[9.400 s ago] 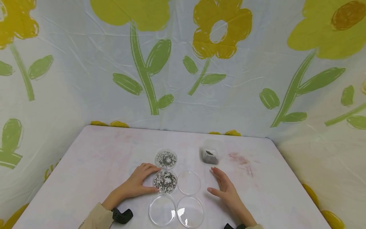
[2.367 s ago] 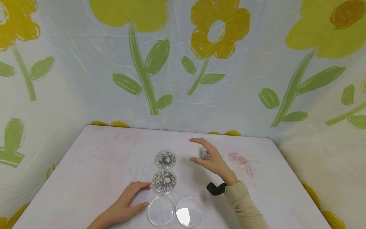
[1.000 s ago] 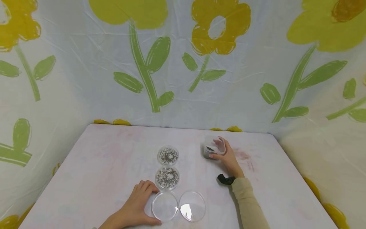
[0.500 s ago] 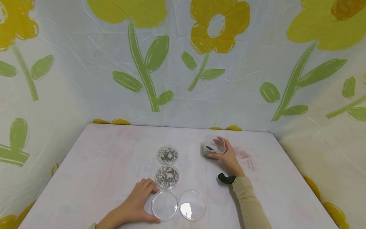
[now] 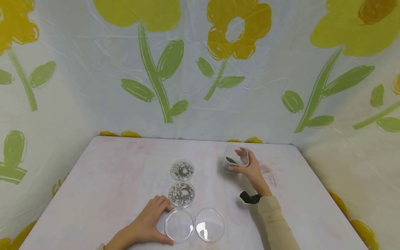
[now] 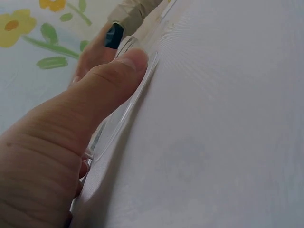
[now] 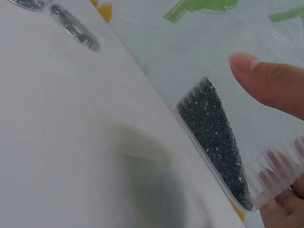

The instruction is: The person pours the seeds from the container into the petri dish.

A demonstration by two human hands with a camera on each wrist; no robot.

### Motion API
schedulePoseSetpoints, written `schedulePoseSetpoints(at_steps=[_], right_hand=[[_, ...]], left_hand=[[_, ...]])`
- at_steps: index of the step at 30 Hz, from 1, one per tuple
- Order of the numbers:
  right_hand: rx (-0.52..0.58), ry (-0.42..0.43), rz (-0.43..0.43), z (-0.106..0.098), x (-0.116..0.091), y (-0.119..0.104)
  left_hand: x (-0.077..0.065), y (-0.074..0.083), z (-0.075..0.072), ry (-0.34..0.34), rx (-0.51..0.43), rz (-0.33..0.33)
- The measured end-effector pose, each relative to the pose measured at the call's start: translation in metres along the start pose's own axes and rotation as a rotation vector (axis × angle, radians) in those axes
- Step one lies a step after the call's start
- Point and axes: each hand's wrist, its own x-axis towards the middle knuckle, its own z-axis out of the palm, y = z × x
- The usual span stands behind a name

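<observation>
On the worktop [image 5: 118,180], the left hand [image 5: 149,222] arcs thumb and fingers round a clear dish's [image 5: 179,225] left rim, holding it; the left wrist view mostly hides those fingers. Farther out, the right hand [image 5: 250,168] curls round a clear tub [image 5: 232,165] just above the surface, its fingers blurred through the wall. Black seeds [image 7: 211,137] lie inside.

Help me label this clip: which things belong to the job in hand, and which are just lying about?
Probably the job:
seed tub the right hand holds
clear dish the left hand holds
other clear dish
far speckled dish
near speckled dish

Probably scenery:
flowered cloth
</observation>
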Motion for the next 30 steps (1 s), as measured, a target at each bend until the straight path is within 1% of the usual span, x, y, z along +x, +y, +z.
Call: schedulePoseSetpoints(at_steps=[3, 9, 16, 20, 22, 26, 30], right_hand=[[-0.002, 0.005, -0.005, 0.002, -0.006, -0.012], [-0.014, 0.001, -0.044, 0.008, -0.018, -0.033], [-0.033, -0.046, -0.137, 0.020, -0.033, -0.057], [-0.064, -0.058, -0.170, 0.027, -0.042, -0.071], [-0.085, -0.062, -0.199, 0.032, -0.048, -0.083], [-0.087, -0.087, -0.246, 0.041, -0.061, -0.108], [-0.102, -0.104, -0.259, 0.051, -0.072, -0.123]], left_hand=[[0.001, 0.000, 0.000, 0.015, 0.011, 0.031], [0.002, 0.000, 0.000, 0.018, 0.022, 0.049], [0.002, 0.001, -0.001, 0.023, 0.019, 0.049], [0.001, 0.002, -0.002, 0.021, 0.022, 0.042], [0.001, 0.002, -0.002, 0.012, 0.020, 0.029], [0.000, 0.001, -0.001, 0.005, 0.018, 0.015], [-0.001, 0.000, 0.000, 0.025, 0.027, 0.033]])
